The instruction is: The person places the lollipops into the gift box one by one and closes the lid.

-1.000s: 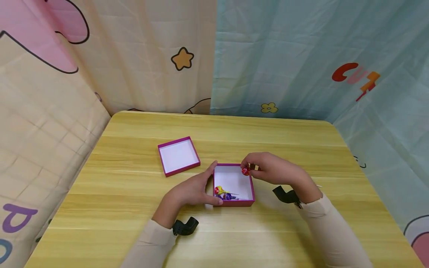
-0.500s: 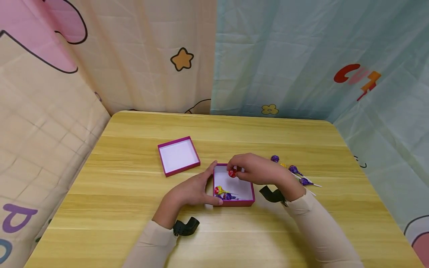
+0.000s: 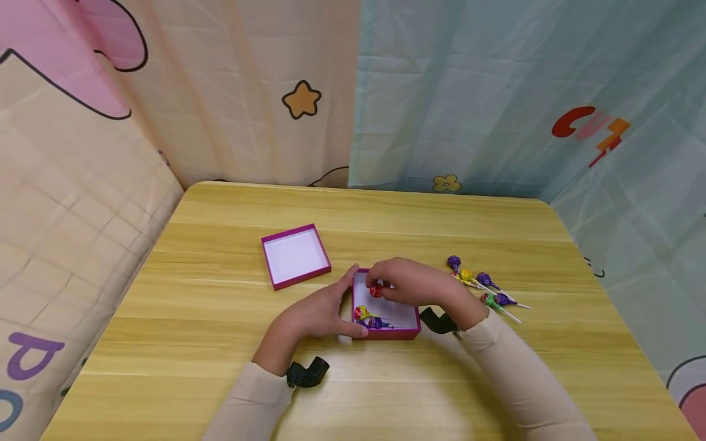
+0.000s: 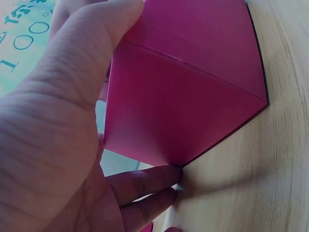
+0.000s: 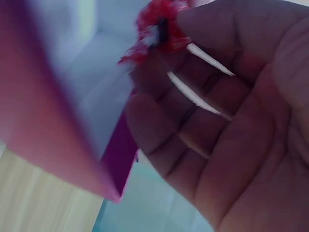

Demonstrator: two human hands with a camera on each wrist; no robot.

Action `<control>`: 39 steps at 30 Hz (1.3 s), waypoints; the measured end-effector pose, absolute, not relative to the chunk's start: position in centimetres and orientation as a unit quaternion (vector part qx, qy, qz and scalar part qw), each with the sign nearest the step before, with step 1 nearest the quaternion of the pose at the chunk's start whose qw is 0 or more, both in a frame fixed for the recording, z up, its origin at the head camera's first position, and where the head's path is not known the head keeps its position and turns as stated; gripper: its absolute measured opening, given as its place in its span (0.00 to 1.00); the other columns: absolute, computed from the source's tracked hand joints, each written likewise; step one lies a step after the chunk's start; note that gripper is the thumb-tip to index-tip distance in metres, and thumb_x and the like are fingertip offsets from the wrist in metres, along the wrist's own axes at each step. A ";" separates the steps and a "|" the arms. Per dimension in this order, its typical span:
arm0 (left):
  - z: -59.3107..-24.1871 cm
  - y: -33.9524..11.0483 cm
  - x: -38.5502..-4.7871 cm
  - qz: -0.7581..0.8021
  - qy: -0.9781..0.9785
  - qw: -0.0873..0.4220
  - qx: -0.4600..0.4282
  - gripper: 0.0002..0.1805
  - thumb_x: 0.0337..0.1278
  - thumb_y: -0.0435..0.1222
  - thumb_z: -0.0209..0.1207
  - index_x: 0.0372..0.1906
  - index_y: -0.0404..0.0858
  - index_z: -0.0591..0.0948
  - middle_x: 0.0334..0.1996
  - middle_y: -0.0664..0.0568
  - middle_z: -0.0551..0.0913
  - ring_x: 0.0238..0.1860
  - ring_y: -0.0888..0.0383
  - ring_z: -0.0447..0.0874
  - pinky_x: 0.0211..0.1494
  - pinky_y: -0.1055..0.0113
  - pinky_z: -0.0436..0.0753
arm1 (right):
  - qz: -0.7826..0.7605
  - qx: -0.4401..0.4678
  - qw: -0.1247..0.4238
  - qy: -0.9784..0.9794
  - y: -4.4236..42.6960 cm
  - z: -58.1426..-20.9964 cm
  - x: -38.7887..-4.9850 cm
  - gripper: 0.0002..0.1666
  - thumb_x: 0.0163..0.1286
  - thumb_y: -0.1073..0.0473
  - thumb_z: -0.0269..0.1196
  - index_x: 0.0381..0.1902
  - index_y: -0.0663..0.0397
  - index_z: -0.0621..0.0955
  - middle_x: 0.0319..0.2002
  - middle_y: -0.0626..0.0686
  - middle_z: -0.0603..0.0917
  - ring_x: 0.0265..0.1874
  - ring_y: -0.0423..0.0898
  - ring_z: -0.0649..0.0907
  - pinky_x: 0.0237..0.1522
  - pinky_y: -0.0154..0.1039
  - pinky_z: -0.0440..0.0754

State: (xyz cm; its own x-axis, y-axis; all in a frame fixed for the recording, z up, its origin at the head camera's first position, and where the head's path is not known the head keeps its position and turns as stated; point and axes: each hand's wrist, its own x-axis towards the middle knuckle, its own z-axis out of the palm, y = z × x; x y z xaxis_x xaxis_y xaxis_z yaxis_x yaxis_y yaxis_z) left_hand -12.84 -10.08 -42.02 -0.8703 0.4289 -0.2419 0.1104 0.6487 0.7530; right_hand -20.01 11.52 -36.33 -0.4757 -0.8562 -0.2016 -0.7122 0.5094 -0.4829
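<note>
My left hand [image 3: 317,311] grips the left side of a magenta box [image 3: 388,335], thumb at the front corner and fingers toward the back one. The left wrist view shows the outer walls of this box [image 4: 178,106] against my fingers. Over the back of the box, my right hand [image 3: 410,280] pinches a red-wrapped lollipop [image 3: 375,290]. Close up in the right wrist view, the red wrapper [image 5: 149,21] is between thumb and fingers, and two white stick-like strips cross the palm. A yellow-and-red lollipop [image 3: 361,312] and a purple lollipop [image 3: 376,322] lie inside at the front.
The box's lid [image 3: 295,256] lies upturned at the back left, white inside. To the right, several lollipops rest in a loose group, among them a purple one [image 3: 453,261] and a green one [image 3: 488,300]. Curtains stand behind the wooden table [image 3: 220,208].
My right hand has moved left, carrying the red lollipop from the box's right rim to over its inside. The loose lollipops on the right have come into view. My left hand stays put.
</note>
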 end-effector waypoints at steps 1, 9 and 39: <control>-42.0 -10.1 -12.8 0.390 0.885 0.203 0.152 0.68 0.41 0.61 0.73 0.81 0.52 0.42 0.74 0.54 0.61 0.62 0.57 0.70 0.69 0.55 0.68 | -0.162 -0.467 0.213 0.843 11.5 -36.4 -20.0 0.09 0.70 0.64 0.63 0.48 0.55 0.83 0.38 0.44 0.80 0.37 0.43 0.77 0.44 0.37 0.78; -42.1 -10.2 -13.0 0.388 0.885 0.215 0.144 0.68 0.40 0.62 0.73 0.81 0.54 0.41 0.74 0.57 0.60 0.62 0.57 0.69 0.69 0.56 0.67 | -0.122 -0.460 0.231 0.849 11.0 -36.9 -19.9 0.07 0.70 0.62 0.64 0.45 0.51 0.83 0.36 0.43 0.80 0.37 0.42 0.77 0.44 0.37 0.78; -42.0 -10.1 -12.9 0.386 0.886 0.217 0.138 0.67 0.41 0.62 0.73 0.81 0.56 0.41 0.75 0.56 0.59 0.66 0.57 0.67 0.70 0.55 0.66 | -0.103 -0.494 0.246 0.827 10.6 -39.7 -20.6 0.06 0.71 0.62 0.63 0.44 0.47 0.83 0.32 0.40 0.78 0.35 0.40 0.76 0.43 0.35 0.75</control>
